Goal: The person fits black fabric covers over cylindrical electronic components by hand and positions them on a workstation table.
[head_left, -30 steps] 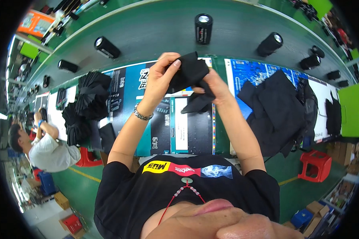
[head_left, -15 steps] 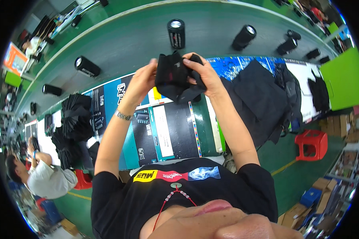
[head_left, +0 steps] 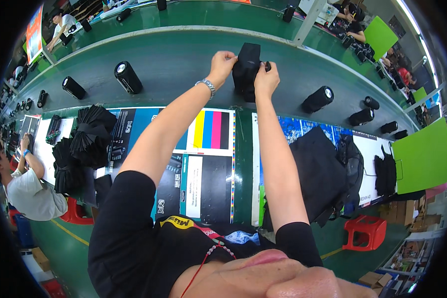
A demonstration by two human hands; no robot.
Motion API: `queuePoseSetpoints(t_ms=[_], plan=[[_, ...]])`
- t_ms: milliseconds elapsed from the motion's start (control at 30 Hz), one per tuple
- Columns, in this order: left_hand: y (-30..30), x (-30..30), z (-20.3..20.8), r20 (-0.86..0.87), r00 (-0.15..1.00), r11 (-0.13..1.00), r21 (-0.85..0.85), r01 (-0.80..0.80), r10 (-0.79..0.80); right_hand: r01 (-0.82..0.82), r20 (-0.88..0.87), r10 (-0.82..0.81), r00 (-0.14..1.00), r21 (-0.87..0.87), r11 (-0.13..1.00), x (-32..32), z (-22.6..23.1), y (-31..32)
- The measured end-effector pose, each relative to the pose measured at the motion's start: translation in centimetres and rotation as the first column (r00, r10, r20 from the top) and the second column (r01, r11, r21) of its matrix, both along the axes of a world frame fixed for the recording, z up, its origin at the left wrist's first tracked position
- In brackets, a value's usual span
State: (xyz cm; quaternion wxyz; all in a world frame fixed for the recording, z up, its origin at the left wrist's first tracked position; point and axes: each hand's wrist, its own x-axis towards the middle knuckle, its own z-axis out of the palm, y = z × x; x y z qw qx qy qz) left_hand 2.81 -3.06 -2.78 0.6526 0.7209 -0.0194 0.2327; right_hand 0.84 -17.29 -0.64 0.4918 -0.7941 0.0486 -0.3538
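Note:
Over the grey conveyor belt [head_left: 179, 64], both arms are stretched forward around a black cloth pouch [head_left: 247, 59]. My left hand [head_left: 222, 67] pinches its upper left edge with thumb and fingers. On the other side my right hand [head_left: 267, 81] grips the right edge, with a small dark part sticking up by the thumb. The pouch stands tall and opened out; a dark shape continues below it to the belt, and I cannot tell whether a cylinder is inside. Black cylindrical speakers stand or lie on the belt, the nearest being one speaker [head_left: 128, 78] to the left and another speaker [head_left: 318, 99] to the right.
Printed sheets [head_left: 213, 184] cover the bench before me. Bundled black pouches [head_left: 90, 131] lie left, a black cloth pile [head_left: 315, 171] right, beside a green panel [head_left: 424, 159]. A red stool [head_left: 363, 232] stands behind right. A co-worker [head_left: 32, 179] sits at the left.
Both hands have moved forward from above the bench to over the belt, carrying the pouch. It was crumpled and now stands taller and straighter. The speaker seen ahead is now hidden.

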Motion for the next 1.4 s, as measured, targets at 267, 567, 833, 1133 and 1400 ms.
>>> queuePoseSetpoints(t_ms=[267, 567, 833, 1133, 1400], plan=[[0.3, -1.2, -1.0, -0.349, 0.864, 0.848, -0.507, 0.152, -0.363, -0.228, -0.114, 0.639, 0.76, 0.875, 0.428, 2.7, -0.1, -2.0], [4.1, -8.3, -0.9, -0.544, 0.745, 0.849, -0.526, 0.056, -0.386, -0.503, -0.535, 0.569, 0.625, 0.281, 0.817, -0.2, -5.0, -1.4], [1.4, -7.1, 1.8, -0.397, 0.77, 0.744, -0.652, 0.146, -0.499, -0.201, -0.388, 0.666, 0.637, 0.751, 0.629, -3.1, -1.1, -0.3], [-1.6, -4.6, -0.5, -0.359, 0.784, 0.707, -0.693, 0.14, -0.507, -0.256, -0.263, 0.695, 0.669, 0.797, 0.547, 0.1, -4.2, -1.8], [1.0, 0.9, -13.6, 0.195, 0.981, 0.652, 0.747, -0.133, -0.023, -0.373, -0.522, 0.221, 0.824, -0.205, 0.905, 0.5, -8.4, -3.3]])
